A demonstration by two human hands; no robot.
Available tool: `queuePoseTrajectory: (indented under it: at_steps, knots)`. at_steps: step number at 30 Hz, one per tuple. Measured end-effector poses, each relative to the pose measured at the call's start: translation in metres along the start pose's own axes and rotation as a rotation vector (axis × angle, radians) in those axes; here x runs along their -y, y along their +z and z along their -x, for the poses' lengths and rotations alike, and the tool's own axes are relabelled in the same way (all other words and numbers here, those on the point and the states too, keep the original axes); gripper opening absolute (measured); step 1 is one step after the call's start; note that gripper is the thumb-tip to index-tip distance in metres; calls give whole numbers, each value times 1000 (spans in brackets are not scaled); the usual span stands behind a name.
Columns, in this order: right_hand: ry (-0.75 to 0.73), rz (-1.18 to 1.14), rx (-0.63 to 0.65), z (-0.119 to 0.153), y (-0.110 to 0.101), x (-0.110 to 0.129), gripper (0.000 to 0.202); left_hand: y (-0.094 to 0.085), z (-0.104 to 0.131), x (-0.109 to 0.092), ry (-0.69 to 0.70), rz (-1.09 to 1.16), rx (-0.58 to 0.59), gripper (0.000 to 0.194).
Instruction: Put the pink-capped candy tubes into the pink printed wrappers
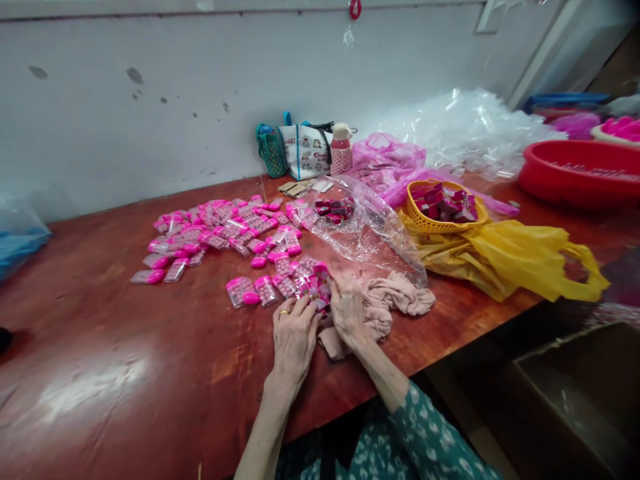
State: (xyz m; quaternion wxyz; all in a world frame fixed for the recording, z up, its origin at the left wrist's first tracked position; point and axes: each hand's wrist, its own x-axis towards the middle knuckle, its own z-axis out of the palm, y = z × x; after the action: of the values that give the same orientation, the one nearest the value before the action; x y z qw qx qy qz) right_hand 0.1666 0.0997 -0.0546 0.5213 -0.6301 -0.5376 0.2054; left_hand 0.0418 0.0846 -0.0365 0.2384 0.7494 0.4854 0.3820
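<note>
My left hand (293,337), with a ring on one finger, has its fingers curled at the lower edge of some shiny pink printed labels (313,285). My right hand (349,310) closes on the same labels from the right side; its fingertips are partly hidden. Just beyond lie small clear boxes of pink beads with bright pink caps (242,292), several in a loose row. A larger heap of such boxes (220,223) spreads behind them to the left. A crumpled beige cloth (395,293) lies beside and partly under my right hand.
A clear plastic bag (370,227) holds dark pink pieces. Right of it, a yellow basket (425,223) of similar pieces stands by a yellow bag (520,253). A red basin (580,173), a pink flask (341,150) and a patterned bag (307,153) stand farther back. The table's front edge is close.
</note>
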Motion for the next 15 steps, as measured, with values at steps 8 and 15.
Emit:
queuePoseTrajectory:
  at_steps: [8, 15]
  knots:
    - [46, -189, 87, 9, -6, 9, 33, -11, 5, 0, -211, 321, -271, 33]
    - [4, -302, 298, 41, -9, 34, 26, -13, 11, -8, -452, 785, -316, 14]
